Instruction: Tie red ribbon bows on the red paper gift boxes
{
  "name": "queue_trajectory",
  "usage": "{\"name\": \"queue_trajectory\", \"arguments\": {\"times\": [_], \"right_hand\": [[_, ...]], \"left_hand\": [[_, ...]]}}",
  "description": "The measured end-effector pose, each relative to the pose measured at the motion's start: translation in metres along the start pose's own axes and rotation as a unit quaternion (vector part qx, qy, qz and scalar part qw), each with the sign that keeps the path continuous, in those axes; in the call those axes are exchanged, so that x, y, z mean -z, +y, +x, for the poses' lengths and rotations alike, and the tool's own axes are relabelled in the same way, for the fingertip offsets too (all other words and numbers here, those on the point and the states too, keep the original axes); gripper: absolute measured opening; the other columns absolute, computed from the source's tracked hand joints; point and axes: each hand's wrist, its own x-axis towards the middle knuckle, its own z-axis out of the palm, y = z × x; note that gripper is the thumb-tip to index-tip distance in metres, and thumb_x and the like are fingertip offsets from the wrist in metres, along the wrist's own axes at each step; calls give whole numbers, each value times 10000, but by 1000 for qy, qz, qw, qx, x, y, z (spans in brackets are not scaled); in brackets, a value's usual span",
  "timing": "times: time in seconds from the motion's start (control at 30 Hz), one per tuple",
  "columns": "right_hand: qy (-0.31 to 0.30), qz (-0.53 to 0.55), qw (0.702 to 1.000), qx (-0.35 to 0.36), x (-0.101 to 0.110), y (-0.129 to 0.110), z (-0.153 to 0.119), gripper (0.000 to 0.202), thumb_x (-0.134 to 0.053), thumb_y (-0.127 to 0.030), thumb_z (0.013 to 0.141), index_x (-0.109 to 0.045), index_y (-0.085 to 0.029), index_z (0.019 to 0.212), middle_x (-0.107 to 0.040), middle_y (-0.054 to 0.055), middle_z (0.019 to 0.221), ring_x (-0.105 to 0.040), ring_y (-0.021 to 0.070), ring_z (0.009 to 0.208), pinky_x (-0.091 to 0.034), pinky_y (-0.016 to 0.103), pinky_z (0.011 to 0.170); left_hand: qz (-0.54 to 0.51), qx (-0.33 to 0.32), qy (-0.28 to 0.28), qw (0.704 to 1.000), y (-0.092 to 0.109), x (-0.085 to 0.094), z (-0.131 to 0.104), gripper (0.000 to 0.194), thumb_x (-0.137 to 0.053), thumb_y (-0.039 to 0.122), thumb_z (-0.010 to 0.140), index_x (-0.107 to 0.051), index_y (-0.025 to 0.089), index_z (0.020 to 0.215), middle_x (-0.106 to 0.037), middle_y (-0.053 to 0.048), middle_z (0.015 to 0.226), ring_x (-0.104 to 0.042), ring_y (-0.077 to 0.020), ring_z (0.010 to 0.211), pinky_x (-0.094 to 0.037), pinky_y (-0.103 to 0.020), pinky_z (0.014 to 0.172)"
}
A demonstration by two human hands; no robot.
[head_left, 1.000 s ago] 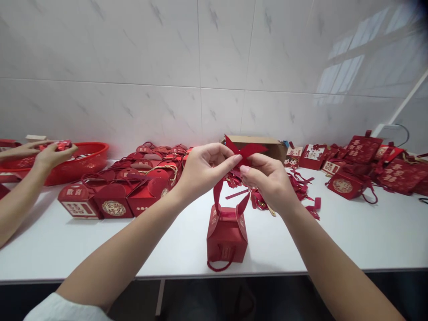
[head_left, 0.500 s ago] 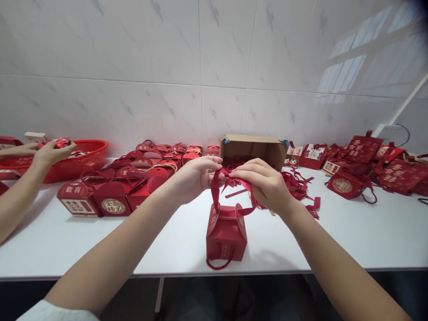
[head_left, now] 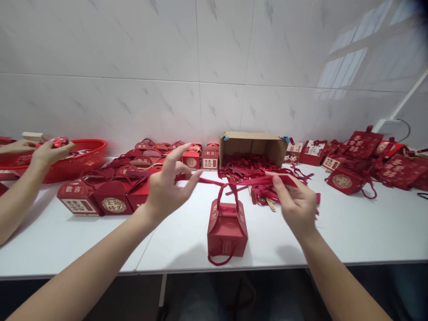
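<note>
A small red gift box (head_left: pixel 227 229) with a twisted cord handle stands upright near the table's front edge. A dark red ribbon (head_left: pixel 233 192) loops up from its top, crosses above it and stretches out to both sides. My left hand (head_left: pixel 172 185), left of the box, pinches one ribbon end, with its index finger raised. My right hand (head_left: pixel 296 200), to the right, has its fingers closed on the other end. Behind the box, many loose red ribbons (head_left: pixel 247 167) spill from an open cardboard box (head_left: pixel 281 154) onto the white table.
Several filled rows of red boxes (head_left: pixel 113 200) stand at the left. Beyond them, another person's hands (head_left: pixel 50 154) hold a red item at a red basin (head_left: pixel 90 156). More red boxes and bags (head_left: pixel 364 147) lie at the right against the tiled wall (head_left: pixel 220 107).
My hands have moved apart, left and right, from close together above the box. The ribbon between them has drawn out into a nearly straight line with a crossing over the box.
</note>
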Motion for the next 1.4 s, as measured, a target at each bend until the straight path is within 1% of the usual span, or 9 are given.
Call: {"name": "queue_trajectory", "arguments": {"times": [0.2,0.33,0.5,0.63,0.8,0.9,1.03,1.23,1.4], "right_hand": [[-102,-157,958,-217,69,57,-58,353,-555,-485,776,-672,-156,723,-682,69,716,-632,232,717,-491,295,653],[-216,-181,910,-305,86,83,-81,444,-481,-562,779,-674,-166,723,-698,83,777,-632,257,745,-500,325,651],[-136,-219,946,-195,66,72,-68,471,-524,-497,776,-591,-172,1111,-574,114,1181,-519,277,1104,-423,406,927],[-118,-146,975,-119,33,43,-52,328,-507,-422,825,-591,-213,1063,-566,83,1155,-499,226,1114,-394,373,952],[-255,19,942,-216,-17,30,-50,267,-516,-454,820,-529,-188,801,-575,31,804,-565,165,781,-458,307,750],[-271,73,922,-265,-36,35,-53,321,-565,-490,773,-450,-193,736,-494,-18,693,-501,127,652,-426,254,614],[-285,128,890,-331,-41,39,-53,388,-595,-530,727,-374,-211,717,-410,-68,612,-417,86,509,-342,209,470],[-381,59,859,-338,-32,36,-45,462,-479,-595,777,-407,-181,586,-405,-51,528,-364,78,484,-284,212,478],[-374,22,870,-320,-21,34,-35,493,-571,-557,723,-308,-191,522,-252,-69,512,-259,74,497,-206,225,485]], "left_hand": [[147,49,-198,968,-51,42,-49,449,-485,238,824,-402,173,1261,-555,58,582,-512,-94,473,-418,-178,530],[139,84,-330,930,-66,44,-81,393,-411,221,821,-461,138,1203,-565,17,602,-544,-140,535,-429,-225,554],[91,50,-332,938,-50,26,-77,198,-491,283,799,-625,201,919,-660,-65,849,-584,-246,907,-375,-434,897],[-87,165,-329,926,-24,5,-63,205,-539,363,795,-584,206,919,-614,-71,988,-561,-224,974,-415,-385,893],[-273,357,-350,822,-3,-23,-62,409,-654,429,695,-453,200,969,-512,-62,1023,-569,-196,931,-491,-356,812],[-273,374,-359,810,2,-30,-63,497,-707,419,635,-415,212,980,-465,-55,1017,-543,-190,922,-494,-347,775],[-242,370,-368,818,2,-30,-63,530,-705,456,614,-390,221,969,-456,-16,894,-504,-167,831,-470,-289,662],[-218,368,-473,770,-4,-29,-60,410,-592,550,677,-440,171,638,-405,48,607,-383,-103,574,-304,-213,517],[-172,353,-459,797,-4,-27,-59,488,-621,588,628,-367,178,550,-304,66,519,-300,-89,513,-216,-217,486]]}}
